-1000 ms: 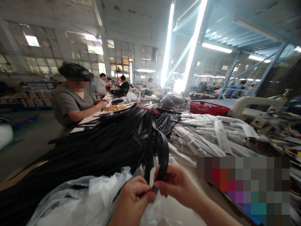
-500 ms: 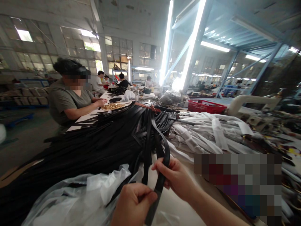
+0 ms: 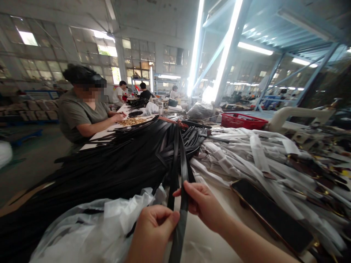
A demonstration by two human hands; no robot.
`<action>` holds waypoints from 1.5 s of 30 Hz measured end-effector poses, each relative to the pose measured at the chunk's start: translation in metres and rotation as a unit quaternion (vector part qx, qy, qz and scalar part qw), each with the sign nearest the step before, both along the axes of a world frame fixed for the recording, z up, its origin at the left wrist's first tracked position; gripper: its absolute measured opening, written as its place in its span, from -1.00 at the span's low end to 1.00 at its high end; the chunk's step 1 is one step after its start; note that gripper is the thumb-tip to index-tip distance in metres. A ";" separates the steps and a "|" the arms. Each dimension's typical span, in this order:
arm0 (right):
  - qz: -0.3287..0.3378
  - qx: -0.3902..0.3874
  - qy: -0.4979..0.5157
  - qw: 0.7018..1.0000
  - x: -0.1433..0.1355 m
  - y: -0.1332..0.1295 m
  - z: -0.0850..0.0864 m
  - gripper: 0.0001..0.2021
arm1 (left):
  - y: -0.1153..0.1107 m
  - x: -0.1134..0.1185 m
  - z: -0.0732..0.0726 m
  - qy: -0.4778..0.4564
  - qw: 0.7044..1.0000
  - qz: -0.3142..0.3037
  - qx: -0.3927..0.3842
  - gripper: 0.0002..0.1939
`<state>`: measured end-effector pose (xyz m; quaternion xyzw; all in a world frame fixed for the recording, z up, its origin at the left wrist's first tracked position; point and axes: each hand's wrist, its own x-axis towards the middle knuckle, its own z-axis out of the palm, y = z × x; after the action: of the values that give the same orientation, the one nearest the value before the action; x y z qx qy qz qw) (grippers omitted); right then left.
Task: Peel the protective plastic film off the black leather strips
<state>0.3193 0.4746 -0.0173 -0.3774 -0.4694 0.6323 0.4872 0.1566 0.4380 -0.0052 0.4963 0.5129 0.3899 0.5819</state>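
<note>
A long black strap (image 3: 184,166) runs from the pile down between my hands to the bottom edge of the view. My left hand (image 3: 156,226) pinches its left edge low down, thumb against forefinger. Higher up, my right hand (image 3: 204,204) grips the same strap between thumb and fingers. To the left spreads a large heap of black straps (image 3: 115,171). Crumpled clear plastic (image 3: 90,226) lies beside my left hand, partly over the black heap.
White-wrapped straps (image 3: 233,149) are piled at right, with a dark phone (image 3: 274,215) in front. Behind them stand a red basket (image 3: 244,121) and a sewing machine (image 3: 298,122). A co-worker (image 3: 82,109) sits at left by small gold-coloured parts (image 3: 133,121).
The strap, bowed to the right before, now hangs straighter between my hands. My right hand has shifted slightly left, and the left hand a little too. The view has tilted slightly.
</note>
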 end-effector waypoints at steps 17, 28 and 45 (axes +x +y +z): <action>0.082 -0.040 0.122 0.988 0.009 0.003 0.007 -0.62 | -0.002 -0.004 0.015 -0.032 0.999 -0.031 -0.029 -0.59; 0.059 -0.064 0.016 0.996 0.021 -0.010 -0.010 -0.65 | -0.010 -0.003 0.023 -0.034 0.998 0.017 -0.055 -0.58; 0.050 -0.003 0.080 0.996 0.004 -0.001 0.008 -0.61 | -0.002 -0.006 0.025 0.030 0.998 -0.041 0.029 -0.59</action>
<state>0.3233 0.4736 -0.0094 -0.3031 -0.4454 0.6854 0.4899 0.1507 0.4359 0.0196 0.5448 0.4978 0.3659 0.5671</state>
